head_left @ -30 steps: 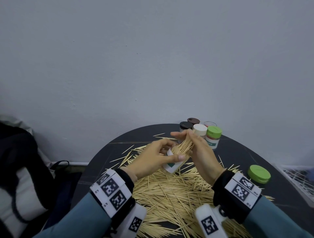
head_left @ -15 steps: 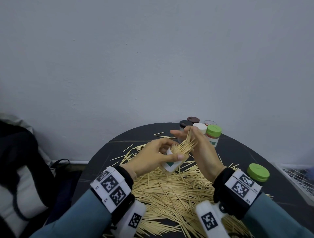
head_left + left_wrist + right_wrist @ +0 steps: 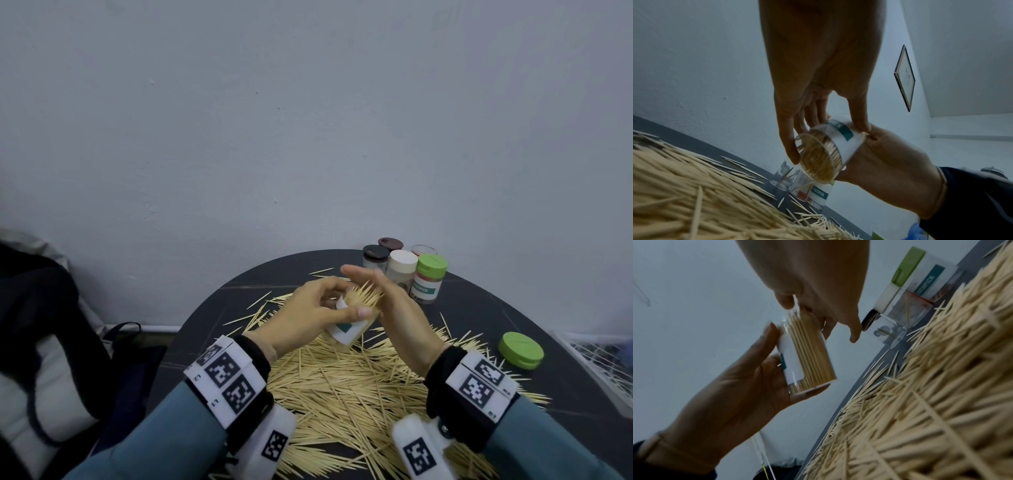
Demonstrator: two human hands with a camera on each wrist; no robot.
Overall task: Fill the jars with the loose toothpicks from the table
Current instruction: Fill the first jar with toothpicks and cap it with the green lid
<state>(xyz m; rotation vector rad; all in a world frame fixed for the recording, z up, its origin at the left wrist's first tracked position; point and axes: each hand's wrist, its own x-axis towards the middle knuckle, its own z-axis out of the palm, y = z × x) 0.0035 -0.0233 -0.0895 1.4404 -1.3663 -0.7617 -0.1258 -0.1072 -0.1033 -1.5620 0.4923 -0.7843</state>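
My left hand (image 3: 308, 310) grips a clear white-labelled jar (image 3: 346, 331), tilted above the toothpick pile (image 3: 359, 387). The jar is packed with toothpicks (image 3: 364, 295) whose tips stick out of its mouth. My right hand (image 3: 394, 305) has straight fingers, and its palm presses against those tips. The left wrist view shows the jar's base (image 3: 818, 160) full of toothpick ends, with my left fingers (image 3: 789, 146) round it. In the right wrist view the jar (image 3: 805, 356) lies in my left palm with my right fingers (image 3: 854, 334) over its mouth.
A loose green lid (image 3: 520, 350) lies on the dark round table (image 3: 479, 308) at the right. At the back stand a green-lidded jar (image 3: 428, 282), a white-lidded jar (image 3: 401, 265), two dark-lidded jars (image 3: 376, 256) and an open clear jar (image 3: 423, 249). A dark bag (image 3: 41, 325) sits left.
My right hand let go of the bundle it was feeding in and straightened, with its palm against the tips. The toothpicks have slid deeper into the jar. My left hand kept its grip.
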